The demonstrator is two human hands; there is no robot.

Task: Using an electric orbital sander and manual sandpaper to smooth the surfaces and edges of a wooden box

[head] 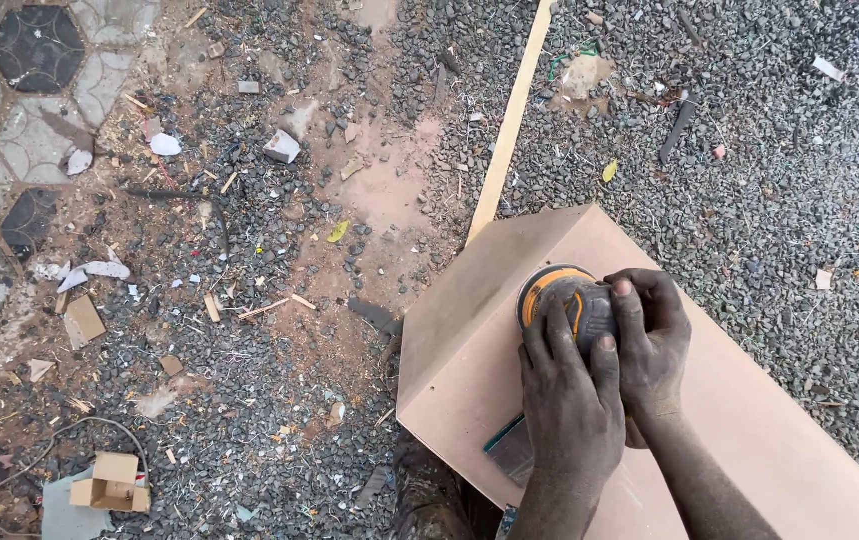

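A pale brown fibreboard box panel (750, 420) lies tilted over the gravel, its corner pointing up the frame. On its top face sits a round orange and grey sander (557, 295). My left hand (570, 405) lies flat over the sander's body, fingers spread forward. Beside it, my right hand (652, 345) wraps the sander's right side, thumb on top. Both hands are dusty. The sander's pad is hidden under the tool and my hands.
Grey gravel and sandy earth with wood scraps surround the panel. A long thin wooden strip (510, 125) runs from the panel's corner toward the top. A small cardboard box (110, 482) lies at lower left. Patterned paving (10, 120) fills the left edge.
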